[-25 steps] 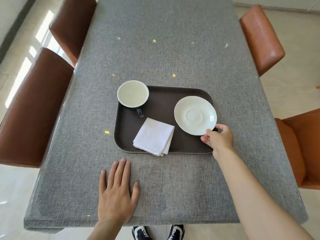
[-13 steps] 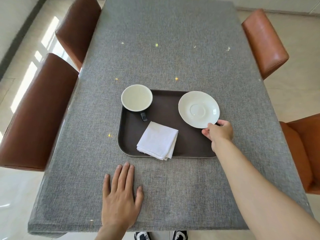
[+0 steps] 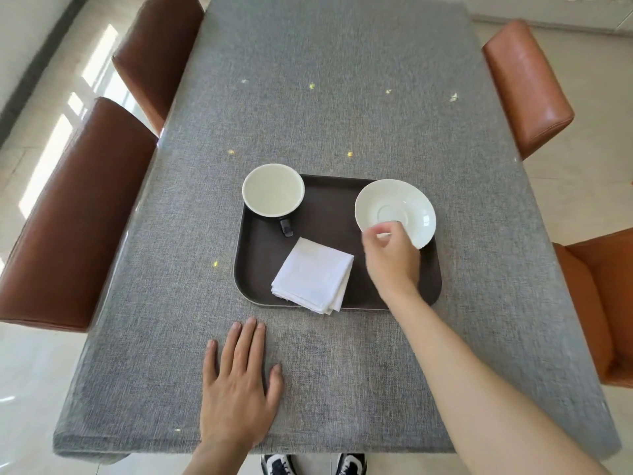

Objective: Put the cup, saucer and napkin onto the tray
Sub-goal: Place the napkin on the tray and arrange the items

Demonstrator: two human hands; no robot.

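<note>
Grey table [image 3: 342, 97], saucer [image 3: 400, 207] beyond right hand [image 3: 390, 258]

Tray [image 3: 260, 269]: dark brown, rectangular, rounded corners, flat on the table. Cup [image 3: 273, 190]: dark outside, pale inside, upright and empty, at the tray's far left corner, its rim overlapping the tray edge; short dark handle points toward the near side. Saucer [image 3: 400, 207]: white, round, with a central ring, at the far right corner, tilted. Napkin [image 3: 313, 274]: white, folded square, lying centre-near, one corner projecting past the tray's near edge.
</note>
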